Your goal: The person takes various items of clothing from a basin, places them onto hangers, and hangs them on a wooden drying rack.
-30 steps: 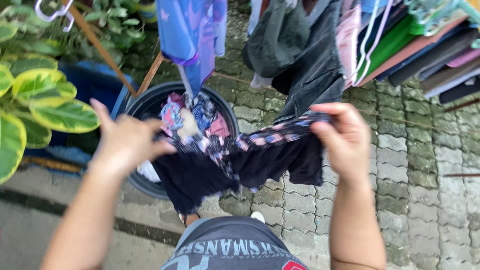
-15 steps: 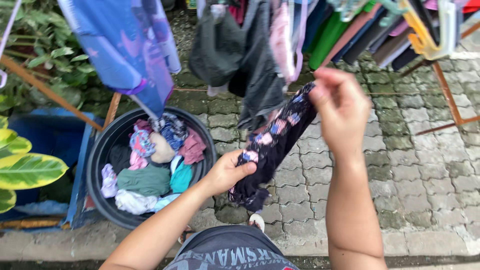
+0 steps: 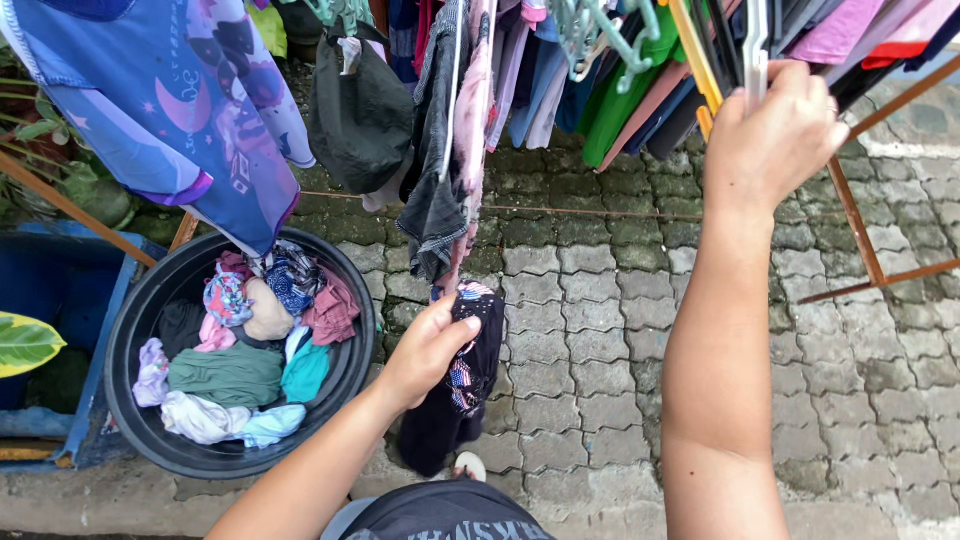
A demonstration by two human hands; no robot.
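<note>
We see the left hand (image 3: 428, 345) closed around a dark patterned cloth (image 3: 462, 385), which hangs down over the paving, just beside the black tub (image 3: 130, 420) full of laundry (image 3: 240, 350). The right hand (image 3: 780, 135) is raised and grips a white hanger (image 3: 756, 45) among the hanging clothes (image 3: 450, 150).

Left hand (image 3: 425, 350): closed on top of dark patterned garment (image 3: 455, 385), which hangs limp below fist. Black round tub (image 3: 135, 430) left of left hand, holding crumpled laundry (image 3: 240, 345). Blue purple cloth with moon print (image 3: 180, 110) above tub. Right hand (image 3: 780, 135): raised, gripping white hanger (image 3: 757, 40) among hung clothes (image 3: 600, 90). Mossy paving stones (image 3: 580, 300) between both hands.
</note>
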